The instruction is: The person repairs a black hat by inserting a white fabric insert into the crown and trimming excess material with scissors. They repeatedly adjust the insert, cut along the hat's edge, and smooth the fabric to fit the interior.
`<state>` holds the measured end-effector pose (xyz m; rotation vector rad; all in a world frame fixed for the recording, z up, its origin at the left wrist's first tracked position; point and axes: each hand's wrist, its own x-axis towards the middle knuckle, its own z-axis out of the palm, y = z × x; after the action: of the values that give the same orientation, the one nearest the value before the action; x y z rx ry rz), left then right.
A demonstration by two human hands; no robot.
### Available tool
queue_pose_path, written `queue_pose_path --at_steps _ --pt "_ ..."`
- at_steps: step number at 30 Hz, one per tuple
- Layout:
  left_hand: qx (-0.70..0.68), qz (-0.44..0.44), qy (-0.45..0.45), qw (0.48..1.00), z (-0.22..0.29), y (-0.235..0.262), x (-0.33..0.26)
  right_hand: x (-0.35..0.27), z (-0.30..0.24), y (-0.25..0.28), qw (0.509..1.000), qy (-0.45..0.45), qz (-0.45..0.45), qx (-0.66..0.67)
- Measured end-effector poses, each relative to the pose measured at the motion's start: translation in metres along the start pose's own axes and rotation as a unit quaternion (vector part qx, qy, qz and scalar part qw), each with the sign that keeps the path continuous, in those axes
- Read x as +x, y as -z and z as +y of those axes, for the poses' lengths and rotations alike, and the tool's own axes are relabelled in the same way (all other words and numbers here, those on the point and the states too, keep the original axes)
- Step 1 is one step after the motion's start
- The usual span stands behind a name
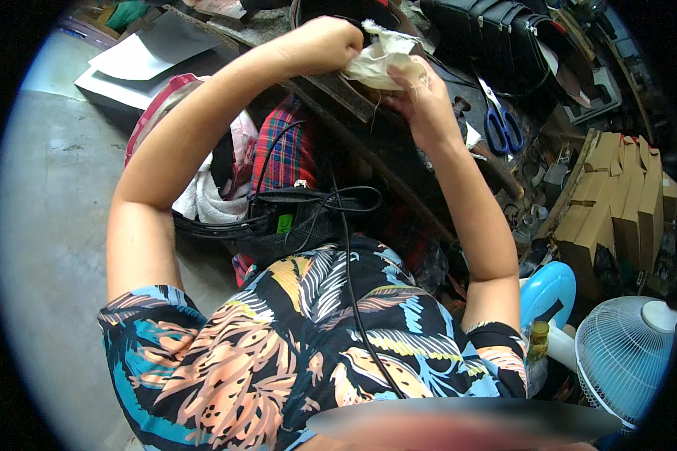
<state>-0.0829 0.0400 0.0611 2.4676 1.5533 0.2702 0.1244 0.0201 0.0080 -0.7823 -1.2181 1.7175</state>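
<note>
A crumpled cream cloth [380, 64] with frayed threads is held up at the far edge of the workbench. My left hand [331, 43] is closed at its left side, fingers curled and partly turned out of sight. At the cloth's right side, my right hand [423, 98] pinches it between thumb and fingers. Scissors with blue handles [502, 126] lie on the dark bench to the right of my right hand. Behind the cloth, a dark item with a brown rim is mostly hidden.
Black bags [496, 34] sit at the back right. Cardboard boxes [613, 199] stand on the right, above a white fan [628, 349]. White sheets [154, 56] lie at the back left. A black cable [347, 278] hangs down my front, near red plaid fabric [284, 150].
</note>
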Motion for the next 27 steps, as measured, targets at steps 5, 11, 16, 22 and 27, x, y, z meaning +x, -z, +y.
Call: queue_pose_path --at_steps 5,11,16,22,27 --pt "0.192 -0.035 -0.115 0.974 0.008 -0.025 -0.004 -0.024 -0.016 0.027 0.915 -0.015 0.055 -0.400" --pt "0.196 -0.070 -0.171 0.963 0.032 -0.020 0.001 -0.013 -0.060 0.014 0.727 0.525 0.010 -0.442" --pt "0.183 -0.058 -0.173 0.966 0.028 -0.024 -0.009 0.020 -0.025 0.019 0.575 0.305 -0.040 -0.759" --pt "0.053 0.060 -0.182 0.980 -0.032 -0.032 -0.035 0.040 0.004 0.046 0.532 0.327 -0.019 -0.781" --pt "0.036 -0.014 -0.207 0.978 -0.046 -0.012 -0.019 0.041 0.008 0.041 0.532 0.342 -0.025 -0.775"
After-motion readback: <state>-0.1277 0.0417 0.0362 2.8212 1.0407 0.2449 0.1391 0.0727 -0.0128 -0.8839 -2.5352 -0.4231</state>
